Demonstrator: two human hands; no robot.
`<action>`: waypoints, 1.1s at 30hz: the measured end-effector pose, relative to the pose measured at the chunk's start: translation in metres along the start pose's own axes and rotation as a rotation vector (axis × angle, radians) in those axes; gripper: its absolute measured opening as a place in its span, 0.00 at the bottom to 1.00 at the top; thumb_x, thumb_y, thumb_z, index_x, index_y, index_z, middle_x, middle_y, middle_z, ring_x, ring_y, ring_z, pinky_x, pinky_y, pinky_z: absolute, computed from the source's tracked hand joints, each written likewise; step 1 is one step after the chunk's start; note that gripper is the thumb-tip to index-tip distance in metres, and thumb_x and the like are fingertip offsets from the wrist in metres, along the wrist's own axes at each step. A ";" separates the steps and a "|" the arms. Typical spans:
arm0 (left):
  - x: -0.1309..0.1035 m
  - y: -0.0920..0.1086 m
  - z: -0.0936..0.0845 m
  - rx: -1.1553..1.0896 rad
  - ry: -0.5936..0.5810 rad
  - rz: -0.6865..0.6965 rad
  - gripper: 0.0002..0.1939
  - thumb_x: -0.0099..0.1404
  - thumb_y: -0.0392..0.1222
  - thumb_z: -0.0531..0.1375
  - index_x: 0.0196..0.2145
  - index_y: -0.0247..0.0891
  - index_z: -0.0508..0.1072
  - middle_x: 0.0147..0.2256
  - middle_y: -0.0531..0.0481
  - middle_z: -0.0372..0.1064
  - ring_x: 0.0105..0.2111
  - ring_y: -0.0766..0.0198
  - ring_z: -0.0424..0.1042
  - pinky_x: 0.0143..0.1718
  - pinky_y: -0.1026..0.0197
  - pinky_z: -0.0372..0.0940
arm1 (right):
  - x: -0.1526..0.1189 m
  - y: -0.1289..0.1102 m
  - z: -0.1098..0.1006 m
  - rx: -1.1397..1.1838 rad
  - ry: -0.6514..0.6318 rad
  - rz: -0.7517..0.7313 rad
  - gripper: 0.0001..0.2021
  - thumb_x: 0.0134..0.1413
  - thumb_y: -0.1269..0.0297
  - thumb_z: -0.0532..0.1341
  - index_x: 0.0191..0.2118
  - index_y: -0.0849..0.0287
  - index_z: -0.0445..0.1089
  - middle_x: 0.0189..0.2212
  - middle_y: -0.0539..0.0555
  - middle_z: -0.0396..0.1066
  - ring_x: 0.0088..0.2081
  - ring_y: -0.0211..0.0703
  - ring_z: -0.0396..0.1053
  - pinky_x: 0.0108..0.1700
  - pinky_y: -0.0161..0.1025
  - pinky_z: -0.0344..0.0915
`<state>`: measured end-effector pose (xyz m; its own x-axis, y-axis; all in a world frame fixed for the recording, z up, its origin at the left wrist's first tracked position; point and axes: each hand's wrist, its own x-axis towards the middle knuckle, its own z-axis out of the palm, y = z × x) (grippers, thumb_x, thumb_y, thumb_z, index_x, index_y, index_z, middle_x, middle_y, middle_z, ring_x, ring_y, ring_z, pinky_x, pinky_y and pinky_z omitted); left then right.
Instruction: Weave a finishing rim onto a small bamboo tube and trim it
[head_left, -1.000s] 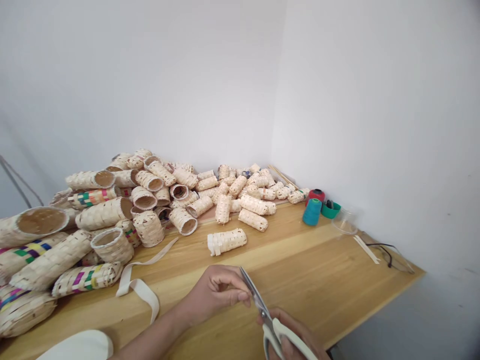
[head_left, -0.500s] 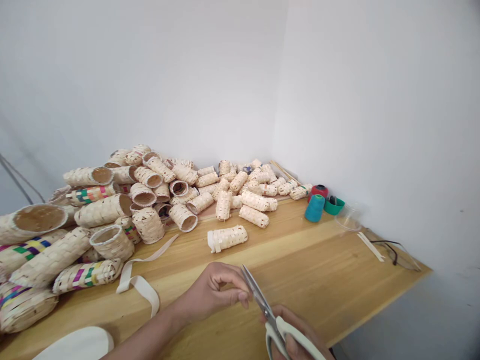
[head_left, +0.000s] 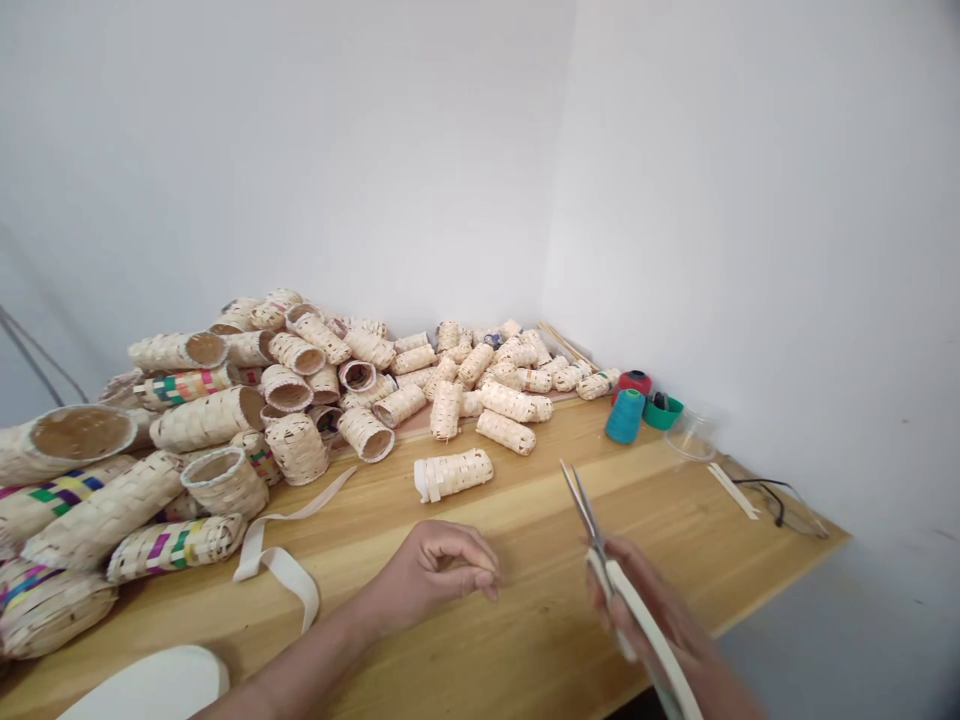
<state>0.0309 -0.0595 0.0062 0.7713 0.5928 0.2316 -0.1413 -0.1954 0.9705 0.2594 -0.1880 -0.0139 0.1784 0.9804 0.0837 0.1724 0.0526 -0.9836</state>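
My right hand (head_left: 652,610) grips a pair of scissors (head_left: 583,510) with pale handles, its blades pointing up and slightly parted. Over the middle of the table my left hand (head_left: 454,562) is closed in a pinch; whatever lies between its fingertips is too small or hidden to make out. Just beyond that hand, a small woven tube basket (head_left: 459,473) lies on its side, a white band around its left end. A white ribbon (head_left: 281,575) curls across the wood to the left of my left hand.
Piled woven tube baskets (head_left: 206,418) fill the left and back of the table (head_left: 480,660). At the back right stand a blue thread cone (head_left: 625,416), a red one (head_left: 634,382), a green bowl (head_left: 664,413) and a clear container (head_left: 695,435). Glasses (head_left: 784,505) lie near the right edge.
My right hand has drawn the scissors away to the right from the left hand's fingertips, and the blades now point more upright. My left hand stays pinched in nearly the same place.
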 end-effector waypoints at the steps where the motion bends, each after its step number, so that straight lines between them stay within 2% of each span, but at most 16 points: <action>1: 0.000 -0.001 0.000 -0.006 0.004 0.006 0.07 0.59 0.41 0.65 0.27 0.35 0.80 0.27 0.45 0.75 0.26 0.64 0.72 0.29 0.65 0.65 | 0.004 0.000 -0.012 -0.191 0.063 -0.013 0.24 0.56 0.47 0.58 0.54 0.52 0.65 0.41 0.58 0.72 0.42 0.52 0.69 0.46 0.44 0.65; 3: 0.000 -0.003 -0.001 -0.001 0.005 0.025 0.07 0.59 0.41 0.65 0.28 0.35 0.80 0.27 0.45 0.75 0.27 0.64 0.72 0.30 0.65 0.65 | 0.014 0.005 -0.037 -0.570 0.147 -0.039 0.22 0.57 0.52 0.57 0.55 0.55 0.65 0.48 0.60 0.70 0.50 0.56 0.67 0.51 0.49 0.62; 5: 0.000 -0.006 -0.001 0.006 0.008 0.032 0.07 0.59 0.41 0.65 0.29 0.35 0.80 0.28 0.45 0.76 0.28 0.64 0.72 0.32 0.64 0.65 | 0.025 0.016 -0.062 -0.895 0.173 -0.070 0.23 0.56 0.55 0.55 0.56 0.58 0.64 0.49 0.62 0.71 0.48 0.58 0.69 0.50 0.53 0.63; 6: 0.000 -0.008 -0.001 0.006 0.017 0.030 0.07 0.59 0.41 0.65 0.29 0.35 0.80 0.29 0.45 0.76 0.29 0.63 0.73 0.32 0.64 0.65 | 0.030 0.023 -0.074 -1.021 0.142 -0.073 0.23 0.55 0.57 0.55 0.55 0.59 0.65 0.48 0.62 0.72 0.47 0.59 0.70 0.48 0.54 0.64; 9: 0.001 -0.012 -0.002 -0.016 0.117 0.006 0.08 0.59 0.44 0.65 0.30 0.36 0.80 0.31 0.46 0.77 0.33 0.62 0.73 0.37 0.63 0.66 | 0.044 0.038 -0.105 -1.229 0.060 -0.096 0.20 0.54 0.61 0.53 0.51 0.62 0.68 0.42 0.63 0.75 0.42 0.58 0.72 0.43 0.51 0.67; 12: 0.001 -0.012 -0.004 -0.074 0.271 -0.013 0.08 0.58 0.46 0.66 0.29 0.38 0.80 0.32 0.47 0.77 0.36 0.61 0.73 0.41 0.63 0.65 | 0.055 0.035 -0.117 -1.349 0.075 -0.155 0.18 0.53 0.63 0.55 0.49 0.61 0.70 0.39 0.63 0.76 0.41 0.59 0.72 0.42 0.51 0.68; 15: 0.001 -0.007 -0.009 -0.096 0.342 -0.003 0.07 0.58 0.45 0.66 0.29 0.39 0.81 0.32 0.48 0.78 0.36 0.62 0.73 0.41 0.64 0.65 | 0.059 0.011 -0.095 -1.326 0.142 -0.246 0.16 0.51 0.64 0.57 0.46 0.60 0.72 0.42 0.63 0.75 0.44 0.61 0.71 0.45 0.55 0.68; 17: 0.001 -0.004 -0.012 -0.113 0.360 0.021 0.07 0.58 0.44 0.66 0.29 0.39 0.81 0.31 0.49 0.77 0.33 0.64 0.72 0.39 0.65 0.65 | 0.060 -0.009 -0.060 -1.113 0.071 -0.343 0.17 0.54 0.64 0.56 0.50 0.59 0.70 0.49 0.62 0.71 0.51 0.58 0.68 0.52 0.55 0.64; 19: 0.001 -0.002 -0.014 -0.152 0.370 0.047 0.06 0.58 0.43 0.66 0.29 0.39 0.81 0.31 0.49 0.77 0.31 0.65 0.70 0.36 0.65 0.65 | 0.064 -0.025 -0.015 -0.822 -0.101 -0.358 0.21 0.55 0.64 0.57 0.55 0.56 0.66 0.55 0.59 0.67 0.56 0.54 0.62 0.58 0.52 0.58; 22: 0.002 0.000 -0.014 -0.201 0.365 0.049 0.07 0.57 0.43 0.66 0.29 0.37 0.80 0.30 0.48 0.76 0.29 0.65 0.69 0.36 0.65 0.65 | 0.076 -0.031 0.050 -0.270 -0.280 -0.237 0.32 0.50 0.66 0.62 0.62 0.50 0.57 0.61 0.56 0.59 0.52 0.48 0.67 0.47 0.43 0.68; 23: 0.002 0.000 -0.014 -0.212 0.362 0.045 0.07 0.57 0.43 0.66 0.28 0.36 0.80 0.30 0.48 0.76 0.30 0.65 0.70 0.36 0.64 0.65 | 0.081 -0.029 0.066 -0.097 -0.329 -0.195 0.35 0.49 0.64 0.64 0.63 0.49 0.54 0.60 0.56 0.59 0.52 0.48 0.67 0.45 0.41 0.68; 25: 0.005 0.001 -0.016 -0.237 0.378 0.044 0.08 0.57 0.43 0.67 0.28 0.35 0.80 0.29 0.47 0.76 0.31 0.63 0.71 0.36 0.63 0.66 | 0.089 -0.022 0.086 0.121 -0.313 -0.138 0.35 0.47 0.59 0.65 0.62 0.52 0.55 0.52 0.57 0.68 0.46 0.47 0.70 0.38 0.39 0.68; 27: 0.008 0.002 -0.021 -0.265 0.428 0.057 0.09 0.56 0.44 0.67 0.29 0.35 0.79 0.29 0.47 0.76 0.31 0.62 0.72 0.37 0.62 0.66 | 0.092 -0.017 0.091 0.116 -0.228 -0.114 0.25 0.48 0.57 0.64 0.53 0.56 0.67 0.35 0.53 0.74 0.32 0.41 0.70 0.31 0.35 0.64; 29: 0.010 0.006 -0.027 -0.284 0.481 0.056 0.10 0.55 0.45 0.68 0.30 0.34 0.79 0.29 0.46 0.76 0.30 0.63 0.72 0.37 0.63 0.67 | 0.092 -0.017 0.083 0.031 -0.149 -0.115 0.11 0.50 0.57 0.63 0.37 0.58 0.74 0.23 0.48 0.69 0.24 0.36 0.62 0.27 0.34 0.58; 31: 0.011 0.010 -0.029 -0.273 0.519 0.053 0.12 0.55 0.47 0.67 0.30 0.34 0.79 0.30 0.45 0.77 0.29 0.62 0.73 0.36 0.63 0.67 | 0.091 -0.022 0.067 -0.011 -0.103 -0.121 0.10 0.50 0.58 0.63 0.26 0.59 0.71 0.21 0.47 0.65 0.24 0.36 0.58 0.27 0.33 0.54; 33: 0.008 0.012 -0.023 -0.107 0.510 0.054 0.13 0.58 0.49 0.63 0.30 0.34 0.78 0.30 0.44 0.77 0.29 0.62 0.73 0.34 0.63 0.68 | 0.091 -0.026 0.051 -0.020 -0.064 -0.115 0.11 0.50 0.58 0.63 0.24 0.59 0.69 0.21 0.46 0.64 0.25 0.36 0.57 0.28 0.33 0.52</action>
<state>0.0207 -0.0389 0.0211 0.3643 0.8948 0.2582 -0.2556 -0.1706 0.9516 0.2214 -0.0904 0.0114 0.0942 0.9783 0.1848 0.2075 0.1623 -0.9647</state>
